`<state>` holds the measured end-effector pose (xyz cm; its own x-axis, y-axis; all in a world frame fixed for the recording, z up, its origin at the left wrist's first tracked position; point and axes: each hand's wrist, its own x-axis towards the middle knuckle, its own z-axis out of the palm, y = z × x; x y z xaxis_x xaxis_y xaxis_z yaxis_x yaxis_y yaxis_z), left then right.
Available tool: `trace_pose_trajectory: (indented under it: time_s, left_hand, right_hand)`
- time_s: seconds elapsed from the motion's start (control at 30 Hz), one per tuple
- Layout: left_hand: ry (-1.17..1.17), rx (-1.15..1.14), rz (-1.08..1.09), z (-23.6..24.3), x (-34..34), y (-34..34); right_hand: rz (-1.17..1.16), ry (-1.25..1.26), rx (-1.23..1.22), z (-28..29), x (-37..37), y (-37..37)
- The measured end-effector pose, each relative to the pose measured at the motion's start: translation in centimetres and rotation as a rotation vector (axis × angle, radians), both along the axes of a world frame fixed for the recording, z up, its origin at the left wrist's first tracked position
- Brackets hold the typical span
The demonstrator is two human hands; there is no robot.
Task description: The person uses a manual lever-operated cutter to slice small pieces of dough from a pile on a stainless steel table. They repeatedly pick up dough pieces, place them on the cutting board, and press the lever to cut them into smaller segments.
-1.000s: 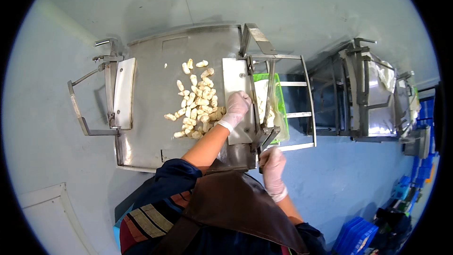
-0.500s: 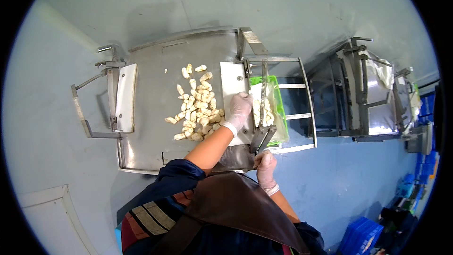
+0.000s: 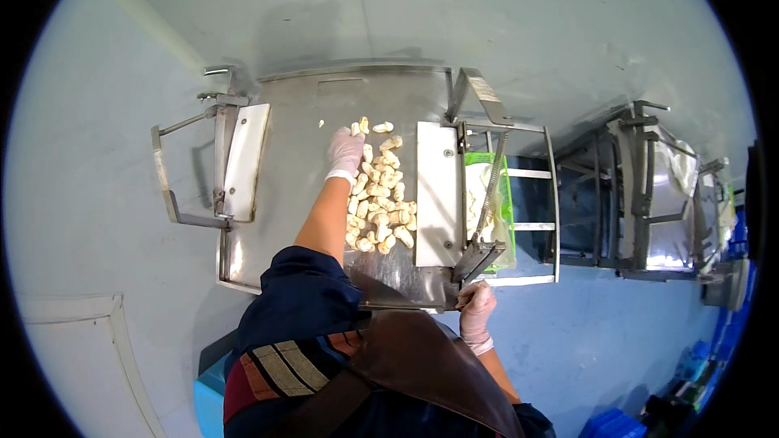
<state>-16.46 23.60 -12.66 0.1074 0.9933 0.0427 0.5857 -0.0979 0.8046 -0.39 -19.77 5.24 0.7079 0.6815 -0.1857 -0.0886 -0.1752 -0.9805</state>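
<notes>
A heap of pale, knobbly, finger-length pieces (image 3: 378, 203) lies on the steel tray (image 3: 296, 105). My left hand (image 3: 346, 154), in a thin translucent glove, is at the heap's far left corner. Its fingers curl together at one pale piece (image 3: 355, 128); the fingertips are partly hidden. My gloved right hand (image 3: 477, 308) is closed round the near end of a steel lever (image 3: 480, 261), which it covers. Right of the heap, a white board (image 3: 436, 195) is bolted along the tray's side, with a coil spring (image 3: 492, 186) beside it.
A green basket (image 3: 503, 186) with pale pieces on a liner sits beyond the board, by a ladder-like steel frame (image 3: 553, 203). Another white board (image 3: 247, 162) with a bent steel arm is at the tray's left. More steel stands (image 3: 641, 195) are farther right.
My left hand has gone from the white board to the far left corner of the heap. My right hand stays at the lever. The whole view has shifted a little.
</notes>
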Motion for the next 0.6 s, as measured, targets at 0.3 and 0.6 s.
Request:
trace_pose_trajectory:
  time_s: [0.3,0.6]
  left_hand:
    - [-0.157,-0.175,-0.278,17.1,12.6,-18.5]
    - [-0.218,-0.258,-0.276,12.7,16.7,-21.9]
  right_hand:
    - [-0.021,-0.041,-0.006,0.3,0.4,-0.5]
    - [-0.012,0.051,0.016,-0.5,0.7,-0.9]
